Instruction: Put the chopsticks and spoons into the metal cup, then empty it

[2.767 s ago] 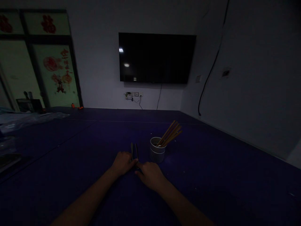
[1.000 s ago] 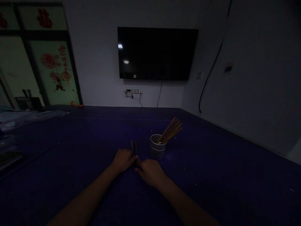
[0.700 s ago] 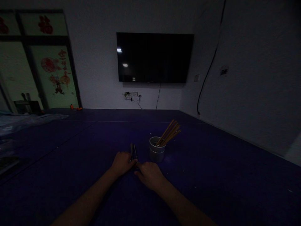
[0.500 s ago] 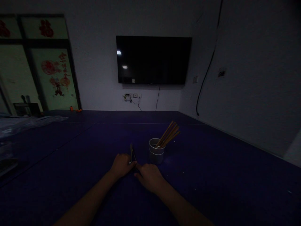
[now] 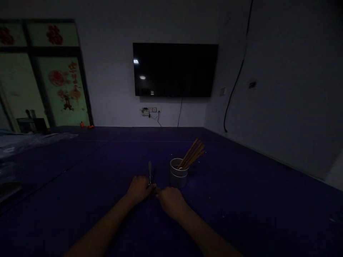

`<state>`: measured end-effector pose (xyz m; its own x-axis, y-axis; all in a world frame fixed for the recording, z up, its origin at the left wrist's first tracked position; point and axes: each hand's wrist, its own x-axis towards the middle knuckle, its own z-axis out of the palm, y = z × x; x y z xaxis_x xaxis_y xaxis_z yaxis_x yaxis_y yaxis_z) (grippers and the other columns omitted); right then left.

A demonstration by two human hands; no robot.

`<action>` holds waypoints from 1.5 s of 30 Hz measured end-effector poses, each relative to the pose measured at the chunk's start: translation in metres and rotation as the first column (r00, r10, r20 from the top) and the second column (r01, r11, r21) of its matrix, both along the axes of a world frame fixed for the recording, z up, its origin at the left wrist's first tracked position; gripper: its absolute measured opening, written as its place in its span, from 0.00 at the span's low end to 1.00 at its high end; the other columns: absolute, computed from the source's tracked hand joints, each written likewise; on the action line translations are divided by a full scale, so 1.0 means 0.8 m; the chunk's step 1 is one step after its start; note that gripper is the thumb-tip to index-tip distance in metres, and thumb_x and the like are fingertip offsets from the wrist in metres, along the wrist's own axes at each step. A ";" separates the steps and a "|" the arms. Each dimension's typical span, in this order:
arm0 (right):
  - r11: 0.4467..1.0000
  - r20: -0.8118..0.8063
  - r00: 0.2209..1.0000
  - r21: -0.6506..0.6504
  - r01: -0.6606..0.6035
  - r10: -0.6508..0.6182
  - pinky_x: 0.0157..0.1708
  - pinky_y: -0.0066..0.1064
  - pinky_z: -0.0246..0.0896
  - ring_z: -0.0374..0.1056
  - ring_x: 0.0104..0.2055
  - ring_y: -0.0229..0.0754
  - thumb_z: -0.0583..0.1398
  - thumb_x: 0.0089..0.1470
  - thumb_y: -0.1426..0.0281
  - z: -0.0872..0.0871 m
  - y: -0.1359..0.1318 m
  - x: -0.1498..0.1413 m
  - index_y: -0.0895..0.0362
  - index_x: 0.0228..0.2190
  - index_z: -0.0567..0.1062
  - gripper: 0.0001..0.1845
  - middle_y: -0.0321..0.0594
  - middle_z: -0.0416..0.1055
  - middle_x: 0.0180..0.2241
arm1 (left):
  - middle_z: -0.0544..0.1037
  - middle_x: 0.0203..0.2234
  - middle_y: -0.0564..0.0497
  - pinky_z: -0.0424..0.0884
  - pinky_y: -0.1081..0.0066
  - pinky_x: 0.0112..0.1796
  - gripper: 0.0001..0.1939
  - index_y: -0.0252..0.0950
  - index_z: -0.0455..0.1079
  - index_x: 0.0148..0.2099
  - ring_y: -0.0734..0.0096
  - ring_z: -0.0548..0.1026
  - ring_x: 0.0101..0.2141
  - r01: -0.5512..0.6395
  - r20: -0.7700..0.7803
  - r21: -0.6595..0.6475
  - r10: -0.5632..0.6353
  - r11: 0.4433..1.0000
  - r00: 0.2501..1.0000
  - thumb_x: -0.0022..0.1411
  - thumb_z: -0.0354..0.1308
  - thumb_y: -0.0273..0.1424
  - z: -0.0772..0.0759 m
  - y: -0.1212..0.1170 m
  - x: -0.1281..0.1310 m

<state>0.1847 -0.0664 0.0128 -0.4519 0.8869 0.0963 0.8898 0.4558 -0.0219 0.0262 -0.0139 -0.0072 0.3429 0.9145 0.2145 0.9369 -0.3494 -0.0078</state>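
My left hand (image 5: pixel 139 188) is closed in front of me, its thumb toward the right hand. From its grip a thin utensil (image 5: pixel 150 168) with a flat, rounded end stands up; the dim light hides its exact kind. A second dark, slim piece (image 5: pixel 153 178) leans close beside it. My right hand (image 5: pixel 171 200) is closed too, fingertips meeting the left thumb; what they pinch is hidden. Just beyond the right hand stands a light grey metal cup (image 5: pixel 178 177), upright. Several wooden chopsticks (image 5: pixel 193 152) lean in it toward the right.
The dark blue tabletop (image 5: pixel 128 153) has small white specks scattered at right. Clear plastic wrapping (image 5: pixel 37 141) lies at far left. Small orange items (image 5: pixel 90 126) sit by the back edge. A television (image 5: pixel 175 69) hangs on the wall, and a black cable (image 5: pixel 235 82) runs down at right.
The utensil at my left hand stands slightly higher and more upright. My right fingers have curled in more tightly. The cup and chopsticks have stayed put; the view has tilted slightly.
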 end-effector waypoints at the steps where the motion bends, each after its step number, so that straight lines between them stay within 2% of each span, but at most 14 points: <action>1: 1.000 0.001 1.000 0.001 -0.001 0.001 0.33 0.31 0.63 0.73 0.38 0.47 0.49 0.59 0.69 0.000 0.000 0.000 0.57 0.44 0.73 0.17 0.50 0.75 0.36 | 0.77 0.29 0.45 0.64 0.67 0.35 0.25 0.35 0.70 0.31 0.62 0.75 0.34 0.002 0.000 -0.002 -0.002 1.000 1.000 0.63 0.38 0.46 0.000 0.000 0.000; 12: 1.000 -0.005 1.000 0.009 0.002 -0.002 0.33 0.30 0.63 0.73 0.38 0.47 0.50 0.59 0.69 -0.002 0.001 0.000 0.57 0.42 0.74 0.16 0.50 0.75 0.36 | 0.77 0.30 0.46 0.61 0.68 0.36 0.20 0.36 0.70 0.31 0.65 0.73 0.34 0.063 0.067 0.016 -0.064 0.998 0.996 0.64 0.42 0.40 0.005 -0.003 0.005; 18: 1.000 -0.017 1.000 0.029 -0.001 0.002 0.33 0.30 0.63 0.73 0.37 0.47 0.50 0.59 0.69 -0.002 0.000 0.001 0.56 0.40 0.75 0.15 0.48 0.76 0.35 | 0.76 0.31 0.46 0.60 0.67 0.37 0.22 0.35 0.69 0.30 0.66 0.72 0.34 0.118 0.109 0.081 -0.126 0.990 0.986 0.66 0.38 0.38 0.011 -0.008 0.006; 23: 0.999 -0.026 1.000 0.048 -0.007 0.008 0.31 0.29 0.62 0.73 0.36 0.47 0.50 0.58 0.69 -0.005 0.000 0.001 0.55 0.40 0.75 0.15 0.47 0.76 0.34 | 0.75 0.28 0.47 0.60 0.66 0.37 0.22 0.36 0.68 0.29 0.68 0.70 0.33 0.119 0.152 0.254 -0.161 0.960 0.975 0.66 0.37 0.37 0.013 -0.012 0.004; 26: 0.997 -0.045 0.999 0.071 -0.013 0.016 0.30 0.29 0.62 0.73 0.34 0.46 0.51 0.58 0.68 -0.005 0.001 0.001 0.54 0.39 0.75 0.15 0.45 0.77 0.33 | 0.73 0.25 0.48 0.60 0.66 0.36 0.21 0.36 0.67 0.28 0.69 0.68 0.31 0.133 0.153 0.415 -0.212 0.900 0.965 0.66 0.37 0.36 0.010 -0.011 0.001; 29: 0.994 -0.158 0.987 0.104 0.023 -0.006 0.30 0.28 0.62 0.73 0.33 0.44 0.48 0.60 0.66 -0.004 0.004 0.002 0.53 0.37 0.76 0.17 0.43 0.77 0.32 | 0.71 0.24 0.49 0.60 0.66 0.35 0.19 0.36 0.66 0.27 0.69 0.66 0.29 0.150 0.121 0.548 -0.255 0.823 0.959 0.66 0.39 0.34 0.009 -0.011 -0.001; 31: 0.985 -0.302 0.953 0.156 0.069 -0.019 0.31 0.29 0.62 0.73 0.34 0.43 0.46 0.61 0.64 -0.003 0.004 0.005 0.52 0.40 0.75 0.19 0.42 0.77 0.34 | 0.71 0.24 0.49 0.60 0.66 0.35 0.18 0.36 0.65 0.27 0.69 0.66 0.29 0.172 0.084 0.605 -0.278 0.777 0.957 0.65 0.41 0.33 0.011 -0.011 -0.001; 34: 0.952 -0.513 0.858 0.282 0.121 0.043 0.34 0.29 0.62 0.72 0.35 0.41 0.46 0.61 0.60 -0.001 0.003 0.009 0.53 0.48 0.71 0.21 0.42 0.76 0.38 | 0.71 0.24 0.49 0.60 0.65 0.36 0.15 0.36 0.65 0.27 0.69 0.66 0.29 0.227 0.019 0.661 -0.318 0.715 0.948 0.64 0.43 0.31 0.014 -0.014 0.000; 36: 0.928 -0.601 0.791 0.349 0.130 0.115 0.33 0.29 0.62 0.71 0.32 0.40 0.47 0.60 0.57 -0.002 0.000 0.011 0.55 0.50 0.70 0.23 0.42 0.76 0.33 | 0.71 0.24 0.49 0.61 0.64 0.37 0.14 0.36 0.65 0.28 0.69 0.66 0.29 0.281 -0.035 0.675 -0.350 0.683 0.936 0.64 0.43 0.30 0.015 -0.016 0.001; 40: 0.901 -0.714 0.662 0.413 0.133 0.230 0.27 0.27 0.60 0.67 0.24 0.37 0.50 0.58 0.56 -0.005 -0.002 0.008 0.59 0.45 0.72 0.23 0.38 0.73 0.24 | 0.72 0.26 0.49 0.62 0.63 0.38 0.12 0.36 0.66 0.31 0.68 0.66 0.31 0.362 -0.105 0.692 -0.409 0.625 0.907 0.63 0.44 0.29 0.012 -0.018 0.007; 45: 0.902 -0.788 0.536 0.418 0.104 0.304 0.26 0.25 0.60 0.67 0.25 0.36 0.51 0.58 0.60 -0.003 0.000 0.002 0.57 0.35 0.73 0.16 0.37 0.72 0.24 | 0.71 0.25 0.50 0.62 0.64 0.37 0.09 0.35 0.67 0.34 0.70 0.66 0.28 0.428 -0.158 0.727 -0.475 0.537 0.866 0.62 0.45 0.27 0.012 -0.024 0.016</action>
<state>0.1863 -0.0668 0.0102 -0.0694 0.6337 0.7705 0.5058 0.6881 -0.5203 0.0387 -0.0329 0.0026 0.6325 0.1792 0.7536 0.6634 -0.6275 -0.4076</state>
